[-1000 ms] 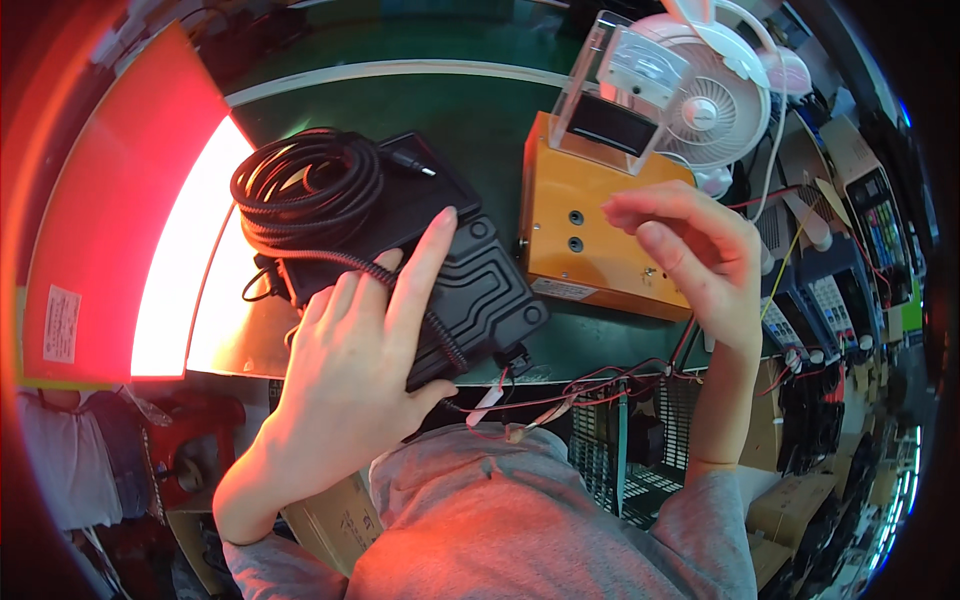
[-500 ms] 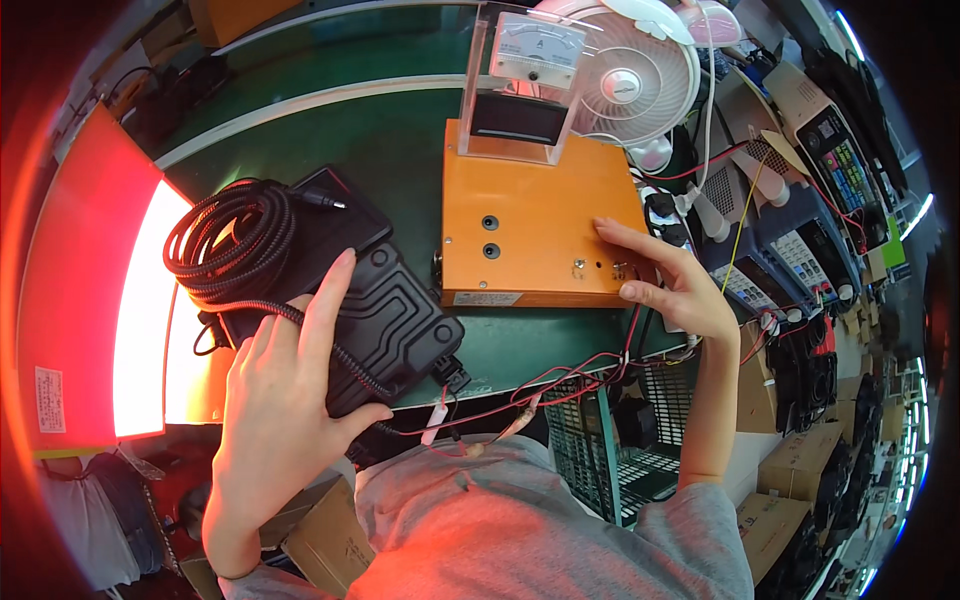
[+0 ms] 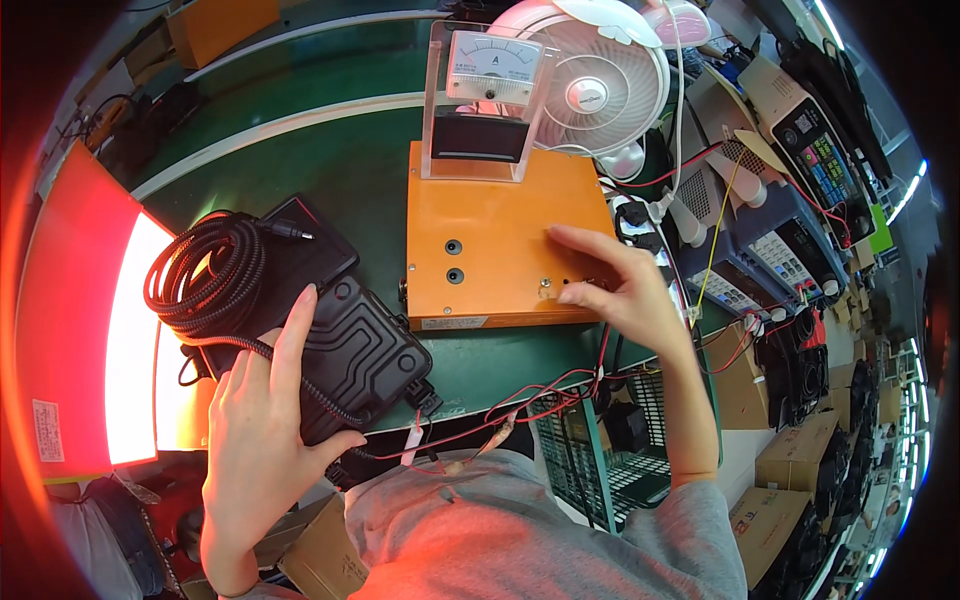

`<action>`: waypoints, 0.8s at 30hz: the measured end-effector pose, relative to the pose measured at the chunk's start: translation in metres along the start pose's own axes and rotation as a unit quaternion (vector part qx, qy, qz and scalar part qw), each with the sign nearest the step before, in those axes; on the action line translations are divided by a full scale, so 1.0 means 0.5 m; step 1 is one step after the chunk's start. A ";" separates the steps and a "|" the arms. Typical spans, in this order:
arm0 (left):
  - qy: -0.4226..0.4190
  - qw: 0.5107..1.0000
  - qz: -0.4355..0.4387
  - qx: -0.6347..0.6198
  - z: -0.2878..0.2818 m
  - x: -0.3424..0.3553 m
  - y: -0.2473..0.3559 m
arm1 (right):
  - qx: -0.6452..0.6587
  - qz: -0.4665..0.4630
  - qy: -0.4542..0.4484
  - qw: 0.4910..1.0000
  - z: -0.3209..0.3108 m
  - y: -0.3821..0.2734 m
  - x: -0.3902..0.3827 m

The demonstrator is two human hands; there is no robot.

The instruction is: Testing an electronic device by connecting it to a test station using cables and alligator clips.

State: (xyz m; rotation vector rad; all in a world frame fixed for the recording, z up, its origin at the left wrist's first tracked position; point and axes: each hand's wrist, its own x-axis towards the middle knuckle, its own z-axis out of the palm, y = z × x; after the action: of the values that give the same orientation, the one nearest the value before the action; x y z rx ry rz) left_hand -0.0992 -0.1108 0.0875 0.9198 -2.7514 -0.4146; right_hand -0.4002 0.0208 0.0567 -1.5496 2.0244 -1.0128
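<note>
My left hand lies over a black ribbed plastic case, index finger stretched along it and thumb apart by its near edge. A black corrugated cable passes by its fingers, and the rest of that cable is a coil on a flat black panel. Over the right part of an orange metal box is my right hand, index finger and thumb spread apart. Its thumb tip is beside a small metal toggle switch; its other fingers are hidden.
A clear stand with an analog ammeter is on the orange box, before a white fan. Bench instruments stand at right. Red and black wires run along the table's front edge above a green crate. A bright red-orange panel glows at left.
The whole view has shifted, so the table's things sit lower and further left. My right hand has moved slightly left over the orange box. My left hand keeps its place on the case.
</note>
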 end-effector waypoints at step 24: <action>0.003 1.000 0.018 0.001 0.003 0.006 -0.001 | 0.000 -0.451 0.057 0.891 0.167 -0.148 0.015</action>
State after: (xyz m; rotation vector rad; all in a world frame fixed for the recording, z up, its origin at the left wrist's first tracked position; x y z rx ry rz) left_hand -0.1016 -0.1127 0.0862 0.8703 -2.7582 -0.4013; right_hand -0.2964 -0.0207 0.0576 -2.5567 1.2974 -1.4169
